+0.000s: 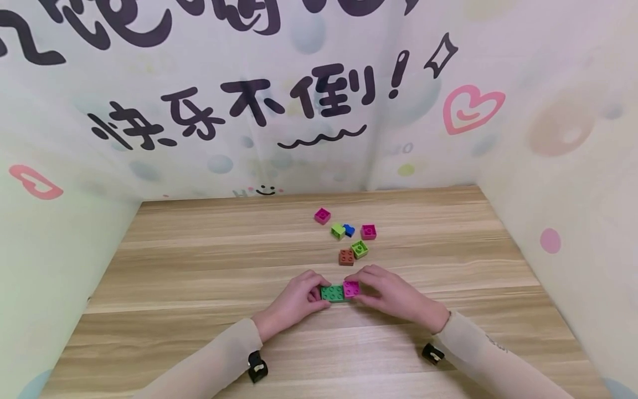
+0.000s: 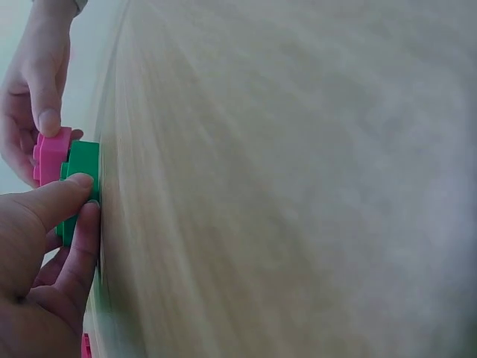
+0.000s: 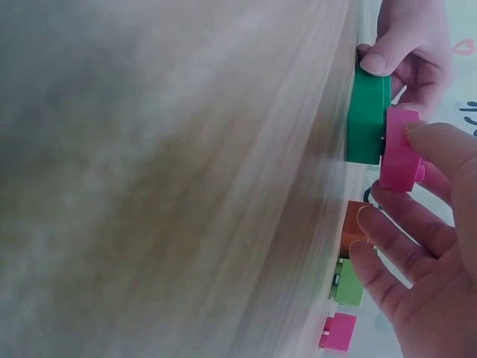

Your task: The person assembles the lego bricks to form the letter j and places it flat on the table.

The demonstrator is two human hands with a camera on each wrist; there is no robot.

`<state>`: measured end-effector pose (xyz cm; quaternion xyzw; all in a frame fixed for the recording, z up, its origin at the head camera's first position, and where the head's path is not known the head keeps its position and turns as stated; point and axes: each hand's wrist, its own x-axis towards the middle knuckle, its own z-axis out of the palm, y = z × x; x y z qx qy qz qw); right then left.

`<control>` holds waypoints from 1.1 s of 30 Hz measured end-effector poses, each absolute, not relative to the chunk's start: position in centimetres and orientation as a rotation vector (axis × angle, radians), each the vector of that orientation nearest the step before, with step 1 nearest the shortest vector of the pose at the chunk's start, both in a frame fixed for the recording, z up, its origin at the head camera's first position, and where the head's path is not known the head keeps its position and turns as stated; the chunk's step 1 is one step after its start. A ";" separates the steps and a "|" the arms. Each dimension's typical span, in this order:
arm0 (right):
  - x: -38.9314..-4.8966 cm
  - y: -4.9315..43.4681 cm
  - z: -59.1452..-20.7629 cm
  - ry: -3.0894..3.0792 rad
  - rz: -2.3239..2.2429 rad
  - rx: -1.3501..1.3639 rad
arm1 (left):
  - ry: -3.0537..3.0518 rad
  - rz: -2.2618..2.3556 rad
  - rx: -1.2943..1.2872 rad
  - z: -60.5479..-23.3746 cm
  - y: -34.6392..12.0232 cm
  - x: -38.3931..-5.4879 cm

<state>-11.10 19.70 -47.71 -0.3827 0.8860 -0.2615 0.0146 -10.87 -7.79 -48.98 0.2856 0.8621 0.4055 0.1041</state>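
A long green toy brick [image 1: 332,293] lies studs up on the table, and my left hand [image 1: 301,296] pinches its left end between thumb and fingers. My right hand [image 1: 391,292] pinches a square pink brick [image 1: 351,288] at the green brick's right end. In the right wrist view the pink brick [image 3: 401,149] sits on the studded side of the green brick [image 3: 368,115] and juts past its end. The left wrist view shows my left thumb [image 2: 78,181] against the green brick's side.
Beyond my hands lie a brown brick [image 1: 346,257], a lime brick [image 1: 359,249], two more pink bricks, one at the right [image 1: 369,231] and one farthest back [image 1: 322,216], another lime brick [image 1: 338,231] and a blue brick [image 1: 349,230]. White printed walls enclose the wooden table [image 1: 199,249].
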 end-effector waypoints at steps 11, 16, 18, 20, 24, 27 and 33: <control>-11.2 19.3 -48.3 2.596 -1.063 -1.046 | 2.504 1.264 0.789 -49.3 -7.4 -11.0; -11.3 19.2 -48.5 2.517 -1.150 -0.961 | 2.505 1.268 0.786 -49.3 -7.4 -11.0; -11.3 19.2 -48.5 2.505 -1.162 -0.936 | 2.504 1.268 0.790 -49.2 -7.4 -11.1; -11.3 19.1 -48.5 2.502 -1.164 -0.918 | 2.499 1.271 0.798 -49.2 -7.4 -11.1; -11.3 19.0 -48.6 2.508 -1.159 -0.888 | 2.483 1.276 0.800 -49.1 -7.3 -11.1; -11.4 19.0 -48.6 2.524 -1.135 -0.881 | 2.474 1.283 0.788 -49.0 -7.2 -11.1; -11.7 18.9 -48.6 2.518 -1.111 -0.868 | 2.475 1.285 0.771 -49.0 -7.0 -11.1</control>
